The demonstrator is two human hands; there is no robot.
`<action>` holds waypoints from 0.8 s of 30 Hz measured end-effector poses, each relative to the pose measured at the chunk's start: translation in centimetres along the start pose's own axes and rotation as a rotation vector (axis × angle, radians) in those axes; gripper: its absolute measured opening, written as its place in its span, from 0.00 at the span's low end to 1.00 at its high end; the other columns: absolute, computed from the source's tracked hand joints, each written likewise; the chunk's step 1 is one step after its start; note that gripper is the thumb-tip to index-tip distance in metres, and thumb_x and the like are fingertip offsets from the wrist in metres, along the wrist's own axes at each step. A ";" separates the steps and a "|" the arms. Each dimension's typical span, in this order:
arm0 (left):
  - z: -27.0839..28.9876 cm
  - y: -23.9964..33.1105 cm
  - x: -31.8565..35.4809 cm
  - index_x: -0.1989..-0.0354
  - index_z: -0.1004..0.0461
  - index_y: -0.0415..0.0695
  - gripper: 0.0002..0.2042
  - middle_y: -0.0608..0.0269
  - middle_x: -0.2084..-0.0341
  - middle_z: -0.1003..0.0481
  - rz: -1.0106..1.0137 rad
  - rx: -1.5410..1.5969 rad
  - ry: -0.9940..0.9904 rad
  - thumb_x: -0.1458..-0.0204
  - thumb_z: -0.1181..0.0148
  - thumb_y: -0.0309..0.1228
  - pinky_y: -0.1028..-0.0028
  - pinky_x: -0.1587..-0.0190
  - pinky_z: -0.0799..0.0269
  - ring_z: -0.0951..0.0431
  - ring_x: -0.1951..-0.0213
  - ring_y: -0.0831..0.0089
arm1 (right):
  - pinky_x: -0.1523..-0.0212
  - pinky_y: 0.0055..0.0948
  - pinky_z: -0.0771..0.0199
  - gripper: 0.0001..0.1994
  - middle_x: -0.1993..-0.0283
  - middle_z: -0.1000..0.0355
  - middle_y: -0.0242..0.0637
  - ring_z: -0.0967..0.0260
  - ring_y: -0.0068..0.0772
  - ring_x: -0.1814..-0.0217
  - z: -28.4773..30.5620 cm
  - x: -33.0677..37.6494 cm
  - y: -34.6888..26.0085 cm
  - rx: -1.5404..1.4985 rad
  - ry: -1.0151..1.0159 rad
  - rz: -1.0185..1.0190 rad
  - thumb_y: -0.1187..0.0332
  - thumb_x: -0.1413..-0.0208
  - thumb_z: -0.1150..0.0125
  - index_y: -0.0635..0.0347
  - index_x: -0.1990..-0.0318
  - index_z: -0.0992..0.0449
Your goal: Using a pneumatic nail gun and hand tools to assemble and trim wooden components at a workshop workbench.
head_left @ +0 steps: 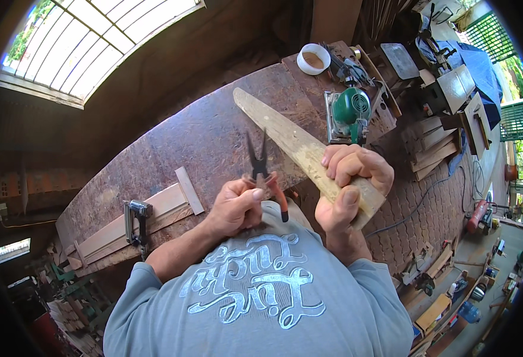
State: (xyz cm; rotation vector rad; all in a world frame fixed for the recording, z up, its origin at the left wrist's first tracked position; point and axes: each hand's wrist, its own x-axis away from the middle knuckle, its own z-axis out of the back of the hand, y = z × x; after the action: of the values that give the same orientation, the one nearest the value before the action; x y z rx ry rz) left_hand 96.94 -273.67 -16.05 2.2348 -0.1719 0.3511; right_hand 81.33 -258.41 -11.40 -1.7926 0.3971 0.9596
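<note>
Left hand (237, 208) gripping pliers (259, 169), jaws standing apart, pointing far; right hand (355, 183) gripping near end of tapered wooden piece (284, 132), long axis slanting far left, passing right of pliers

Left hand (236, 207) grips orange-handled black needle-nose pliers (259, 168), tips parted; right hand (356, 181) grips a tapered pale wooden piece (291, 138). Green electric sander (352, 107) stands near the right edge of the brown wooden tabletop (184, 128).

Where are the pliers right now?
Near the centre of the head view, the pliers are in the left hand, left of the wood in the right hand.
</note>
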 end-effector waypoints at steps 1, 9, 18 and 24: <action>1.5 0.8 0.1 0.40 0.21 0.41 0.20 0.48 0.55 0.18 -0.039 -0.058 -0.132 0.34 0.35 0.41 0.82 0.80 0.39 0.34 0.82 0.86 | 0.63 0.33 0.29 0.28 0.71 0.43 0.27 0.42 0.23 0.70 0.6 -0.2 0.2 0.020 0.024 -0.010 0.49 0.29 0.44 0.62 0.35 0.38; 7.1 1.7 0.9 0.52 0.17 0.36 0.17 0.53 0.52 0.19 0.512 -0.549 -0.157 0.42 0.30 0.37 0.64 0.40 0.28 0.20 0.51 0.69 | 0.63 0.31 0.29 0.28 0.71 0.42 0.29 0.42 0.23 0.70 0.3 0.0 0.8 0.086 0.111 0.002 0.51 0.28 0.47 0.67 0.34 0.38; 3.1 0.1 2.2 0.42 0.22 0.39 0.23 0.56 0.38 0.27 0.157 0.093 -0.219 0.48 0.30 0.32 0.60 0.28 0.40 0.28 0.36 0.65 | 0.62 0.30 0.28 0.28 0.70 0.40 0.28 0.40 0.22 0.69 -1.1 0.7 0.5 0.051 0.120 0.012 0.52 0.29 0.44 0.67 0.35 0.38; 3.2 2.6 -0.6 0.61 0.30 0.35 0.05 0.55 0.62 0.34 -0.139 -1.123 0.250 0.37 0.46 0.25 0.67 0.51 0.34 0.31 0.60 0.63 | 0.61 0.31 0.26 0.29 0.69 0.39 0.29 0.39 0.22 0.70 -1.9 2.0 -0.2 0.089 0.062 0.077 0.51 0.30 0.41 0.67 0.36 0.39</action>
State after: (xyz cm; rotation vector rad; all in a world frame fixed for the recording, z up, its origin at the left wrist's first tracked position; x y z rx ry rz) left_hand 96.37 -277.84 -16.24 1.0773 -0.0497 0.3346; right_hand 83.58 -259.69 -12.48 -1.7394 0.5436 0.9271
